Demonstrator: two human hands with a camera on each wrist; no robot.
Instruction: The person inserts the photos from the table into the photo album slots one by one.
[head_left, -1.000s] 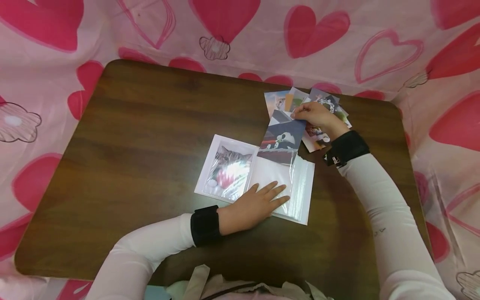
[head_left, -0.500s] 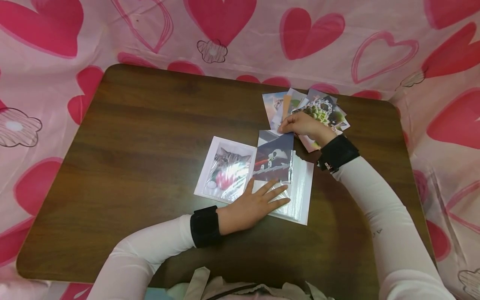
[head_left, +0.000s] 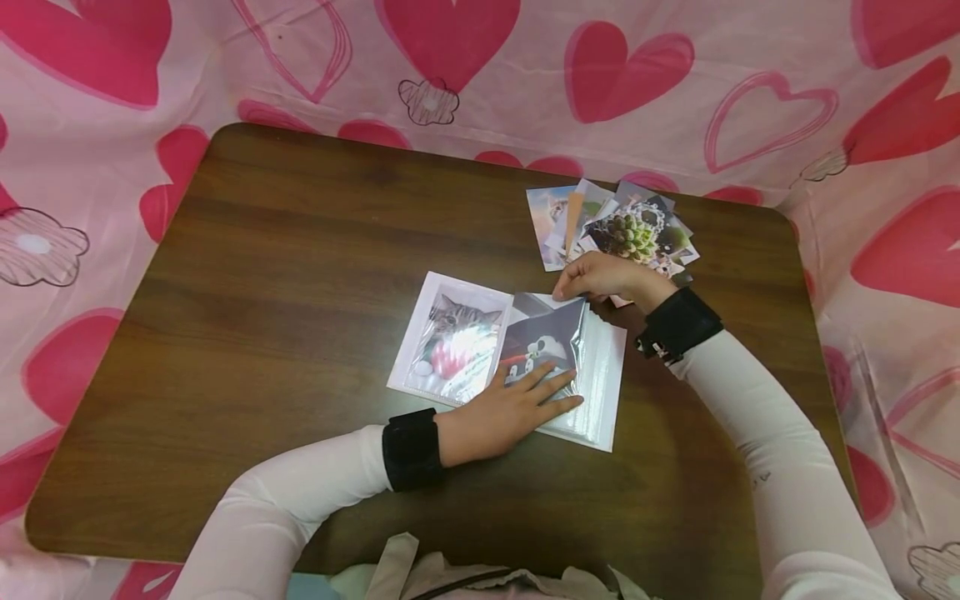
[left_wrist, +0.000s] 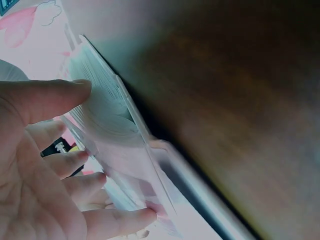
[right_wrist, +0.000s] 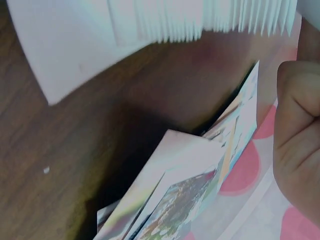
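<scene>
A small photo album (head_left: 611, 392) with clear sleeves lies spread on the table, a kitten photo (head_left: 457, 342) in its left page. The dark panda photo (head_left: 543, 333) sits almost fully inside the right page's sleeve. My right hand (head_left: 603, 277) pinches this photo's top edge at the sleeve's mouth. Fingers spread, my left hand (head_left: 506, 417) presses flat on the lower part of the same page, covering the photo's bottom. In the left wrist view, the fingertips (left_wrist: 145, 215) rest on the album page. The right wrist view shows the album's stacked sleeve edges (right_wrist: 200, 25).
Beyond the right hand, a loose fanned pile of photos (head_left: 633, 229) lies near the table's back edge, a succulent picture on top. The brown wooden table (head_left: 300, 250) stretches left. A pink heart-print cloth (head_left: 525, 75) hangs behind and around it.
The panda photo has slid down into the right page's sleeve, the right hand moving toward the body with it. The left hand stays spread on the page.
</scene>
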